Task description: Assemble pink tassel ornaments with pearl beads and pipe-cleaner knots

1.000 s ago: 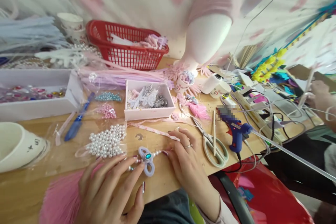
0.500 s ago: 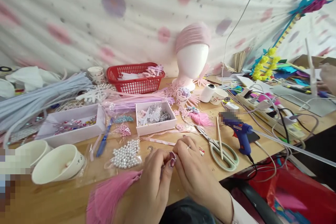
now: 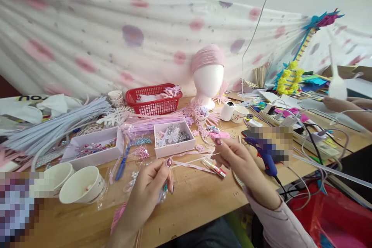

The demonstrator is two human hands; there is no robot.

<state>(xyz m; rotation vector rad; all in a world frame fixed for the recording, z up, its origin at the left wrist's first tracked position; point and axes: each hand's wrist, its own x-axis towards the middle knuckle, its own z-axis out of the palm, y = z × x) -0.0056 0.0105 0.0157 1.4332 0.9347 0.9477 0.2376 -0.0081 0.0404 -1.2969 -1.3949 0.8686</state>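
A thin white thread (image 3: 193,159) runs taut between my two hands above the table's front. My left hand (image 3: 152,182) pinches one end between thumb and finger. Some clear and green beads (image 3: 164,190) show beneath its fingers; whether they hang from the thread I cannot tell. Raised to the right, my right hand (image 3: 236,159) pinches the other end and covers most of the scissors. Below the thread lie a printed ribbon (image 3: 188,166) and a small red-and-clear tube (image 3: 214,167). A pink tassel (image 3: 117,217) is partly hidden behind my left forearm.
A blue glue gun (image 3: 266,155) with cables lies right of my right hand. Trays of gems (image 3: 95,159) and flower pieces (image 3: 174,151), paper cups (image 3: 83,190), a red basket (image 3: 154,104) and a foam head (image 3: 208,81) stand around. Another person's hand (image 3: 340,104) is at far right.
My hands have moved apart from being close together, the right one up and rightward, with the thread now stretched between them. The view has tilted up slightly.
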